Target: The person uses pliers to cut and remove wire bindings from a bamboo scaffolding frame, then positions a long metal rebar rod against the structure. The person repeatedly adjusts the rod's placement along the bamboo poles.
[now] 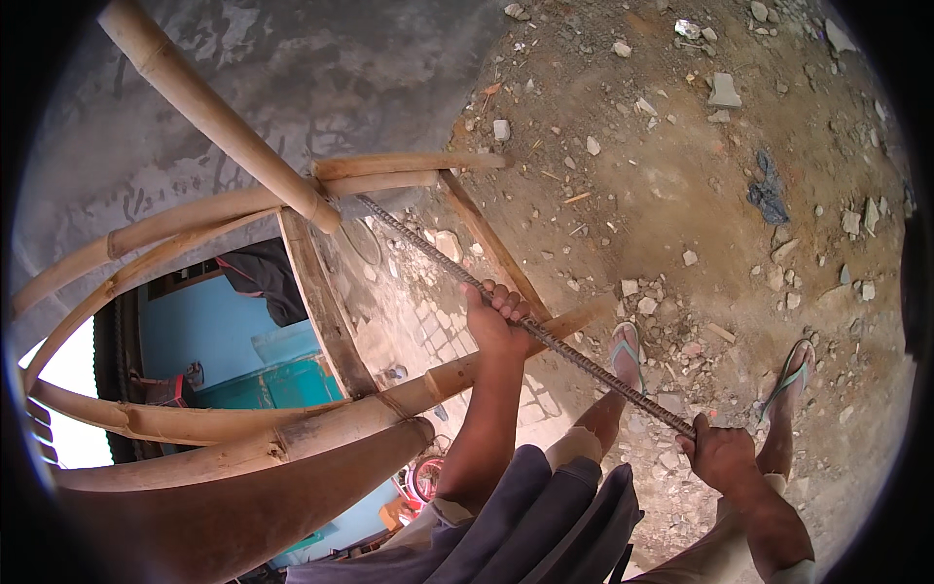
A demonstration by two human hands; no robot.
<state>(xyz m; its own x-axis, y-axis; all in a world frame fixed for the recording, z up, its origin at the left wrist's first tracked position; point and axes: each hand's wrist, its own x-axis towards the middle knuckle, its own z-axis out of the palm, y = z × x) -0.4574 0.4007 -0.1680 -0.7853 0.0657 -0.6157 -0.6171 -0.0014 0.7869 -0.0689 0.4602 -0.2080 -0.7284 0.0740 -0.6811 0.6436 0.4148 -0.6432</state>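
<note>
A long ribbed steel rebar rod (608,375) runs slantwise from the upper left to the lower right. My left hand (501,316) is closed around its middle, above a thick bamboo pole. Further down, near the rod's lower end, my right hand (722,455) also grips it in a fist. The rod's far tip lies by the lower end of a slanting bamboo pole (209,102). Whether the tip touches that pole I cannot tell. Left of my hands stands a frame of bamboo poles (341,425) joined by wooden crosspieces (326,307).
Stony brown ground (632,214) with rubble spreads to the right, with a dark crumpled scrap (769,187) on it. A grey wall (321,78) rises at the upper left. Through the frame show a blue wall (209,326) and a dark hanging cloth (268,282). Flip-flops (790,375) stand near my right hand.
</note>
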